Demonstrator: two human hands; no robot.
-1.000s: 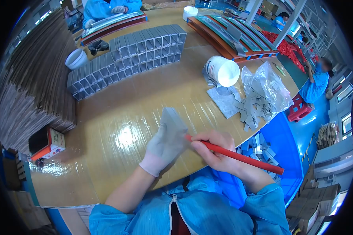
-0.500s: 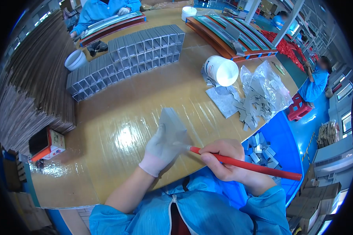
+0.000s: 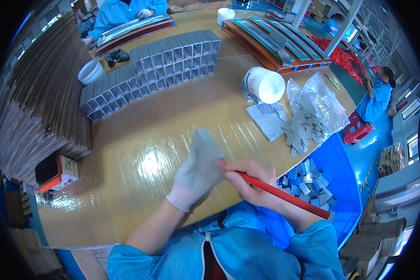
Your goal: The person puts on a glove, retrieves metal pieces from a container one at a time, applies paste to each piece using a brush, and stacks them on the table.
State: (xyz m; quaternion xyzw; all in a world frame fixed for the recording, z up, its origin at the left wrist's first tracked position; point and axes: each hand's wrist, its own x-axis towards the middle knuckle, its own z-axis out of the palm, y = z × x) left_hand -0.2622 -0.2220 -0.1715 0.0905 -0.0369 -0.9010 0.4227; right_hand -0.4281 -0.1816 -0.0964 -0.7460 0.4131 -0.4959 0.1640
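Observation:
My left hand (image 3: 190, 179), in a white glove, is closed around a grey box-shaped metal piece (image 3: 206, 143) above the table in front of me. Bare, my right hand (image 3: 251, 181) grips a long red-handled tool (image 3: 291, 198), with the thumb and fingers near its front end. That end meets the near right side of the grey piece; its tip is hidden there. The back end of the handle slants down to the right over my forearm.
Stacked grey hollow metal pieces (image 3: 172, 63) stand across the table (image 3: 135, 196). A white tub (image 3: 269, 87), grey scraps and a plastic bag (image 3: 329, 105) lie right. A blue bin (image 3: 345, 186) holds metal pieces. Cardboard stacks (image 3: 42, 93) rise left. A co-worker (image 3: 121, 16) works opposite.
My right hand and the red-handled tool have moved left and slightly up, bringing the tool's front end in against the grey piece. My left hand has hardly moved.

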